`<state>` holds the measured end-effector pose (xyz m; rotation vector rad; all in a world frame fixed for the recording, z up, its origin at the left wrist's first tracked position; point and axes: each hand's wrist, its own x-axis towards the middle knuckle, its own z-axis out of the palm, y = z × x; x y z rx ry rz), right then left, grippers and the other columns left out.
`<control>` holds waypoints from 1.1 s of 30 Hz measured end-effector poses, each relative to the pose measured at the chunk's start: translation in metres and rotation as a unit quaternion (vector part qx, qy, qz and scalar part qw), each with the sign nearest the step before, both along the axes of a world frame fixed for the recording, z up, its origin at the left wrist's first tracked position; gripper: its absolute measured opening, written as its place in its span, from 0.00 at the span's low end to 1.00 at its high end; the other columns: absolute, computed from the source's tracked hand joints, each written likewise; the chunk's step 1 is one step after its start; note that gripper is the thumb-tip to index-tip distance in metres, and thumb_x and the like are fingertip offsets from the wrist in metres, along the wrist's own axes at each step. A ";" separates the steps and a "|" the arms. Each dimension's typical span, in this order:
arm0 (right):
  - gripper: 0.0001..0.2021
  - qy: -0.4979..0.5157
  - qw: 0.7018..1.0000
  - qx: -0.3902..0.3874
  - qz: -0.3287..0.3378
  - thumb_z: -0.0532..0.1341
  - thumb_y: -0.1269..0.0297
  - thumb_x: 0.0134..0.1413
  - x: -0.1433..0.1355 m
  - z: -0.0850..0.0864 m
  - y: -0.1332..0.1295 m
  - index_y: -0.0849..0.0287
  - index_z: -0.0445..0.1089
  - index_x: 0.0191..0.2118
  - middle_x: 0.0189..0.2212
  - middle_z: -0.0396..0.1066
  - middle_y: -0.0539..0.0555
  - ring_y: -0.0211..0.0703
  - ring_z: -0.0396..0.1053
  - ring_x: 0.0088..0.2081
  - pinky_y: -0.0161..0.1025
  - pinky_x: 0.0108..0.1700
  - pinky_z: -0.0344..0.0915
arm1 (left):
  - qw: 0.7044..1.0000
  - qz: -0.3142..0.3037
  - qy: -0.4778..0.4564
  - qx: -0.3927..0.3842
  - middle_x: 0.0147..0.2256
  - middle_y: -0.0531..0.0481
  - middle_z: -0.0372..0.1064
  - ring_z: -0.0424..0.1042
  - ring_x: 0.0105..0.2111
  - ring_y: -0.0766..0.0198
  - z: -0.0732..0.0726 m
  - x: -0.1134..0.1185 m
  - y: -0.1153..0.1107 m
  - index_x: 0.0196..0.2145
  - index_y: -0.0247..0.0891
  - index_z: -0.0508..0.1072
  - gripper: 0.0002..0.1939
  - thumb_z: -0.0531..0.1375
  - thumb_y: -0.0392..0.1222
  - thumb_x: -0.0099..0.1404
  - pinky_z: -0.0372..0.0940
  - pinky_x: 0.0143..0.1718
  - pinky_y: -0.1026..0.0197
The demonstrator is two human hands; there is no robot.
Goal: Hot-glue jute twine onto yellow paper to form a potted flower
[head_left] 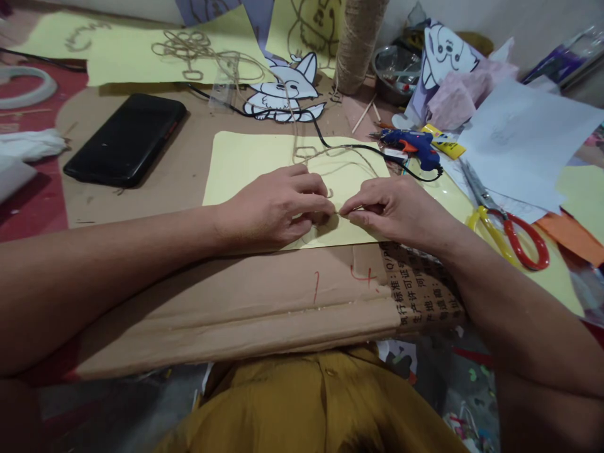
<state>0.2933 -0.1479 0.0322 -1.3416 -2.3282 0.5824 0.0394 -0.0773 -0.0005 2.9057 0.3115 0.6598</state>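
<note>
A sheet of yellow paper (250,163) lies on the cardboard in front of me, with thin brown twine (346,148) looping across its upper part. My left hand (283,207) rests on the sheet, its fingers curled and their tips closed at a short bit of twine. Just to the right, my right hand (401,211) pinches the twine between thumb and index finger, the two hands' fingertips nearly meeting. Small twine pieces and faint lines show on the paper near the left fingers, partly hidden by them.
A black phone-like case (127,139) lies at left. Behind the sheet are a paper fox cutout (283,94) and a twine spool (361,44). At right are a blue glue gun (415,143), scissors (507,229) and white paper (528,138). A black cable runs across the back.
</note>
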 end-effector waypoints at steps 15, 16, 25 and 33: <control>0.12 -0.001 1.000 -0.011 -0.003 0.64 0.71 0.58 0.000 -0.001 0.001 0.56 0.85 0.42 0.34 0.82 0.51 0.39 0.73 0.33 0.37 0.38 0.63 | 1.000 0.008 -0.007 -0.023 0.42 0.44 0.77 0.72 0.42 0.54 -0.004 0.006 0.004 0.46 0.39 0.77 0.15 0.57 0.28 0.64 0.68 0.45 0.53; 0.12 -0.002 1.000 -0.012 -0.005 0.64 0.71 0.58 0.000 -0.001 0.001 0.55 0.85 0.43 0.34 0.82 0.51 0.39 0.73 0.33 0.37 0.38 0.63 | 1.000 0.007 -0.007 -0.027 0.42 0.44 0.77 0.72 0.42 0.54 -0.004 0.006 0.004 0.47 0.39 0.76 0.16 0.57 0.28 0.64 0.68 0.45 0.53; 0.11 0.002 1.000 -0.014 0.000 0.64 0.69 0.60 0.000 -0.002 0.002 0.55 0.85 0.42 0.35 0.82 0.52 0.40 0.73 0.34 0.38 0.38 0.64 | 1.000 -0.015 -0.008 -0.009 0.43 0.45 0.78 0.72 0.43 0.55 -0.004 0.007 0.006 0.48 0.42 0.81 0.17 0.57 0.31 0.68 0.69 0.45 0.54; 0.10 -0.007 1.000 -0.020 0.002 0.66 0.68 0.60 0.003 0.003 -0.001 0.56 0.84 0.43 0.36 0.83 0.53 0.42 0.75 0.36 0.39 0.40 0.65 | 1.000 -0.011 -0.011 -0.023 0.42 0.46 0.78 0.72 0.42 0.56 -0.004 0.007 0.006 0.47 0.44 0.82 0.17 0.58 0.31 0.67 0.68 0.47 0.54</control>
